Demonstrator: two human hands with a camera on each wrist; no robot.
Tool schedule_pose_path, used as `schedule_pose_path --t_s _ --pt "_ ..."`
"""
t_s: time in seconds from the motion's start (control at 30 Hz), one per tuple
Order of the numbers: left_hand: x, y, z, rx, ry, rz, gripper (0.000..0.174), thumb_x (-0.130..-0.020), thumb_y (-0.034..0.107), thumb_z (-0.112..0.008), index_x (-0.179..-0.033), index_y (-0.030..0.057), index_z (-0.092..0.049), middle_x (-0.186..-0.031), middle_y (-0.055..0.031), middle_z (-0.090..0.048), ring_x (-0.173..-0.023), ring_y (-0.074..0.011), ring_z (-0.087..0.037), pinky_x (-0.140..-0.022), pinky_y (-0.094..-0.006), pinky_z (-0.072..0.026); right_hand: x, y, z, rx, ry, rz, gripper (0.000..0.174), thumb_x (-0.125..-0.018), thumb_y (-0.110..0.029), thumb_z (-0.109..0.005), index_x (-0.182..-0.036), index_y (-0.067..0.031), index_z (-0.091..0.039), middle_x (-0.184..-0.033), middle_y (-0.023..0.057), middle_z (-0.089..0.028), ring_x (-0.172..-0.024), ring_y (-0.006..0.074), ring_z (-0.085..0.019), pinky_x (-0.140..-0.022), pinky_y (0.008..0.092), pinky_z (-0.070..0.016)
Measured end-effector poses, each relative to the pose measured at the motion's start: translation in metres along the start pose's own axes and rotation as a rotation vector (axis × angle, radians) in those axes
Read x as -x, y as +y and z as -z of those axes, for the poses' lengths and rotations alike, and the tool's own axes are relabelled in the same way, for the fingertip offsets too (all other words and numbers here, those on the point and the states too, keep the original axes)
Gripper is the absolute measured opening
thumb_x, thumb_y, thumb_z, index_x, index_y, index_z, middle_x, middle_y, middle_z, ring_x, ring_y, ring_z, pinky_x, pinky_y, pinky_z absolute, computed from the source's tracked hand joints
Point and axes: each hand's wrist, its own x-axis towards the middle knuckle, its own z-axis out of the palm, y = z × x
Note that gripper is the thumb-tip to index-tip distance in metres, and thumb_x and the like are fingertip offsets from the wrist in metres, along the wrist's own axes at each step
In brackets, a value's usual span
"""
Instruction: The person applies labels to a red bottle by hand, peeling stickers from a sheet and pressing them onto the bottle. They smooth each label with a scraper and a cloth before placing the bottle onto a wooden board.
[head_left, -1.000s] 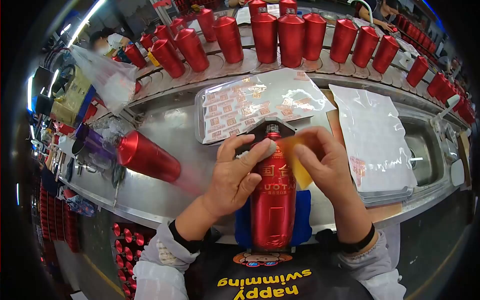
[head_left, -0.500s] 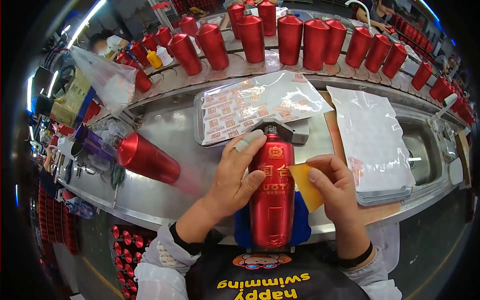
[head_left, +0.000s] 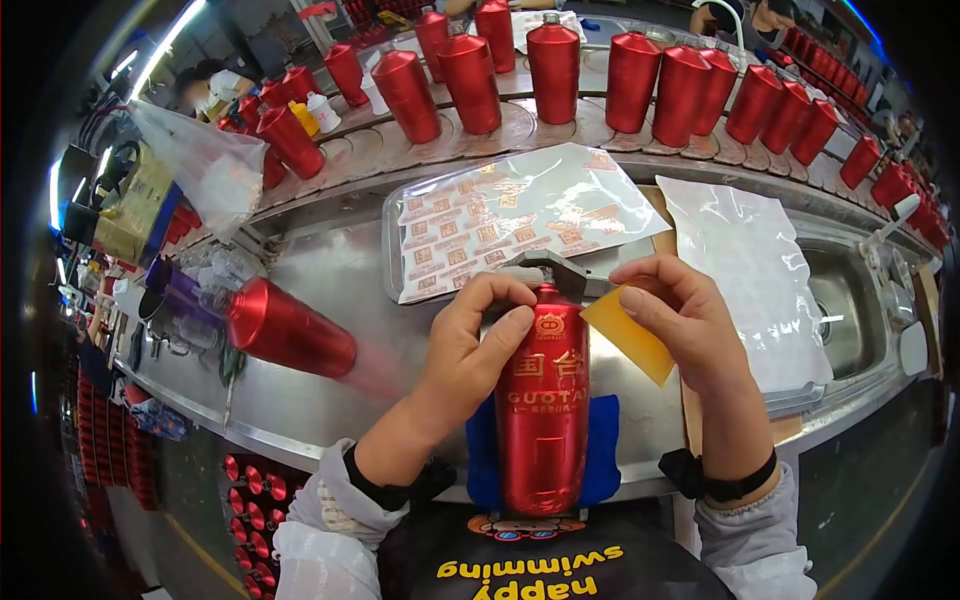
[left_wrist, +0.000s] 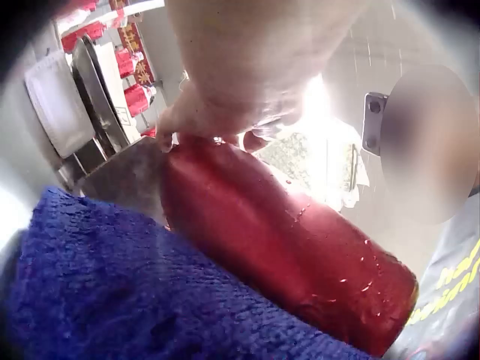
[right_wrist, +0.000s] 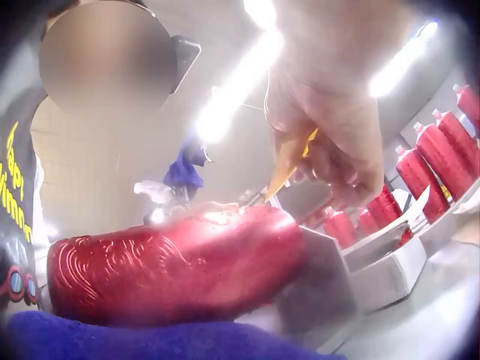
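A red bottle (head_left: 545, 450) with gold lettering lies on a blue cloth (head_left: 602, 440), its neck pointing away from me against a dark metal rest (head_left: 570, 277). My left hand (head_left: 468, 345) holds it at the shoulder, thumb and index finger curled near the neck. In the left wrist view, fingers (left_wrist: 166, 129) reach down at the bottle's top end. My right hand (head_left: 690, 318) pinches a flat yellow scraper (head_left: 640, 338) between thumb and fingers. One corner of the scraper points at the bottle's shoulder, right beside the gold emblem.
Another red bottle (head_left: 290, 328) lies on the metal counter at left. Beyond the bottle is a tray (head_left: 392, 245) with a sheet of printed labels (head_left: 500, 215). A white sheet (head_left: 745, 290) lies at right by a sink (head_left: 850, 300). Red bottles (head_left: 553, 70) stand along a curved conveyor.
My right hand lifted the scraper off the bottle's shoulder, drew it down and right, then raised it again. My left fingers bent near the neck. The conveyor bottles shifted right.
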Motion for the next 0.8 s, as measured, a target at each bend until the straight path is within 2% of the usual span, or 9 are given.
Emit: schedule_pose_path --t_s 0.2,0.3,0.4,0.5,0.6,0.7,0.8 --pt "-0.010 0.000 -0.003 0.047 0.001 0.008 0.013 -0.093 0.008 -0.052 -0.102 0.0009 -0.058 -0.101 -0.0052 -0.062 -0.090 -0.0108 -0.055 -0.084 -0.0253 -0.0446 -0.004 0.004 -0.003 -0.051 -0.074 0.036 0.023 -0.093 -0.015 -0.068 -0.111 -0.0008 -0.063 -0.102 0.0063 -0.069 -0.095 0.0107 -0.064 -0.083 0.0244 -0.0504" --pt "-0.012 -0.005 -0.004 -0.072 0.022 -0.065 0.013 -0.090 0.006 -0.051 -0.098 0.0018 -0.059 -0.098 -0.0072 -0.062 -0.092 -0.0150 -0.054 -0.085 -0.0285 -0.0438 -0.005 0.002 0.001 0.040 -0.057 0.003 0.024 -0.093 -0.015 -0.068 -0.111 -0.0008 -0.062 -0.102 0.0057 -0.068 -0.095 0.0107 -0.064 -0.083 0.0242 -0.0502" --pt "-0.015 0.001 0.003 -0.213 -0.107 -0.002 0.015 -0.094 0.006 -0.047 -0.106 0.0022 -0.056 -0.114 -0.0045 -0.057 -0.101 -0.0087 -0.051 -0.090 -0.0243 -0.0410 -0.005 0.008 -0.003 -0.030 -0.092 0.049 0.023 -0.093 -0.015 -0.068 -0.111 -0.0007 -0.062 -0.102 0.0054 -0.068 -0.095 0.0104 -0.063 -0.083 0.0239 -0.0503" --pt "-0.014 0.004 0.000 -0.236 -0.101 0.001 0.015 -0.094 0.006 -0.048 -0.105 0.0023 -0.057 -0.111 -0.0040 -0.056 -0.101 -0.0092 -0.051 -0.090 -0.0243 -0.0405 -0.003 0.005 -0.001 -0.044 -0.112 0.032 0.024 -0.093 -0.014 -0.068 -0.111 -0.0002 -0.062 -0.102 0.0050 -0.067 -0.095 0.0101 -0.063 -0.083 0.0238 -0.0503" --pt "-0.016 0.003 0.000 -0.277 -0.103 -0.099 0.015 -0.093 0.006 -0.049 -0.104 0.0023 -0.057 -0.111 -0.0052 -0.056 -0.102 -0.0107 -0.051 -0.093 -0.0253 -0.0397 -0.004 0.007 -0.001 0.016 -0.047 0.010 0.023 -0.093 -0.013 -0.067 -0.111 0.0001 -0.062 -0.102 0.0053 -0.067 -0.096 0.0099 -0.063 -0.083 0.0237 -0.0502" --pt "-0.017 0.000 -0.007 -0.281 0.000 -0.147 0.012 -0.088 0.008 -0.054 -0.096 0.0027 -0.061 -0.096 -0.0093 -0.062 -0.091 -0.0200 -0.053 -0.086 -0.0314 -0.0429 -0.004 0.006 -0.009 -0.040 -0.083 0.059 0.024 -0.092 -0.015 -0.068 -0.111 -0.0008 -0.063 -0.100 0.0049 -0.067 -0.093 0.0092 -0.063 -0.082 0.0231 -0.0501" --pt "-0.015 0.000 -0.007 -0.213 0.013 -0.101 0.013 -0.089 0.009 -0.055 -0.097 0.0026 -0.062 -0.095 -0.0091 -0.062 -0.090 -0.0190 -0.054 -0.085 -0.0309 -0.0436 -0.003 0.006 -0.005 -0.079 -0.106 0.072 0.021 -0.093 -0.012 -0.067 -0.110 -0.0003 -0.062 -0.102 0.0061 -0.068 -0.095 0.0105 -0.063 -0.083 0.0238 -0.0506"
